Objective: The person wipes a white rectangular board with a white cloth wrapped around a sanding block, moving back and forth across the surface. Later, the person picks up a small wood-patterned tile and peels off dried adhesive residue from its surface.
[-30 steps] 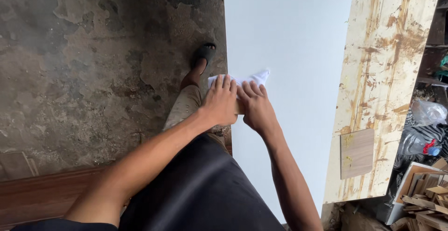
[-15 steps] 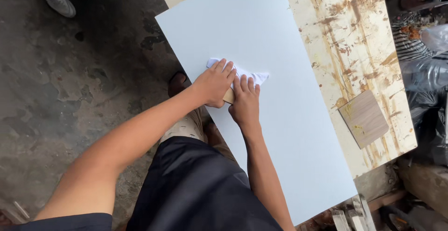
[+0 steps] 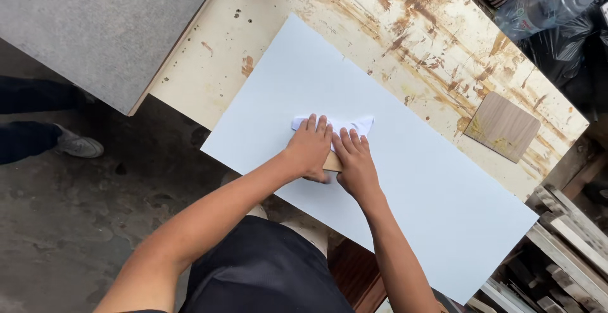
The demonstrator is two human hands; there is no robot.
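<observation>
Both hands lay flat, fingers spread, no grip closed on anything. The left hand (image 3: 310,150) and right hand (image 3: 356,164) pressed a white cloth (image 3: 354,125) over a wooden block (image 3: 332,162) onto the white panel (image 3: 430,193). The panel lay along the counter's (image 3: 405,34) near edge.

Person wears black shorts or a black lower garment (image 3: 266,269), both forearms bare with no sleeves, no gloves, rings or watch showing on left hand (image 3: 310,151) or right hand (image 3: 356,164), fingernails short, plain.

The pale blue flat panel (image 3: 405,180) lies bare all round; a small brown wooden offcut (image 3: 502,126) sits at two o'clock on the stained table (image 3: 405,34).
</observation>
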